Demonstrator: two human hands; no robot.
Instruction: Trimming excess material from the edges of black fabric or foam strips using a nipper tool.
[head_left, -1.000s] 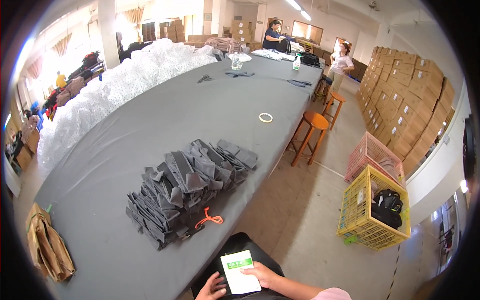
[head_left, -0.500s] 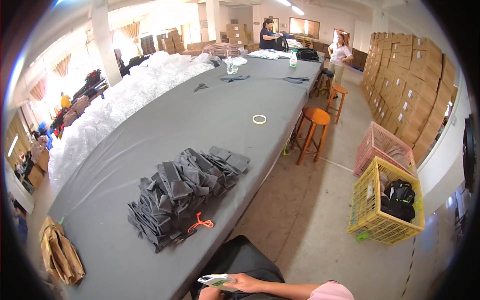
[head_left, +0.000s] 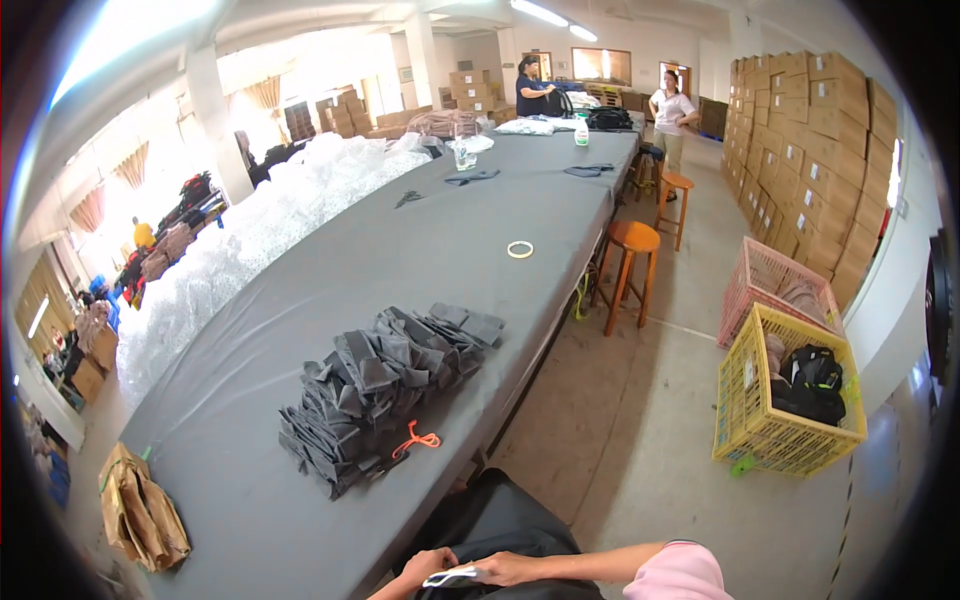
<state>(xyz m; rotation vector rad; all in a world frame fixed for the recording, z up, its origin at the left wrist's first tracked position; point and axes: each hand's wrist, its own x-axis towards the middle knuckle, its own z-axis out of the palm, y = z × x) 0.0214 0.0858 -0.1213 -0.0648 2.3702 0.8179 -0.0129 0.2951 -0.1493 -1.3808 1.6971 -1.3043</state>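
Observation:
At the bottom edge, my left hand (head_left: 425, 566) and my right hand (head_left: 512, 569) meet over my dark-trousered lap. A flat white phone (head_left: 452, 577), seen nearly edge-on, lies between them; both hands grip it. My right forearm comes in from the right with a pink sleeve (head_left: 680, 575). Just beyond my hands, on the long grey table (head_left: 420, 240), lies a heap of dark grey fabric pieces (head_left: 385, 385). An orange cord (head_left: 416, 440) rests at the heap's near edge.
A tape ring (head_left: 519, 249) lies farther along the table. Crumpled brown paper bags (head_left: 140, 512) sit at its near left corner. Two wooden stools (head_left: 630, 245), a yellow crate (head_left: 785, 395), a pink crate (head_left: 775, 285) and stacked cartons (head_left: 810, 130) stand to the right. Two people stand far back.
The phone has tipped from screen-up to nearly edge-on and dropped lower in my lap. My view has lifted toward the far end of the table.

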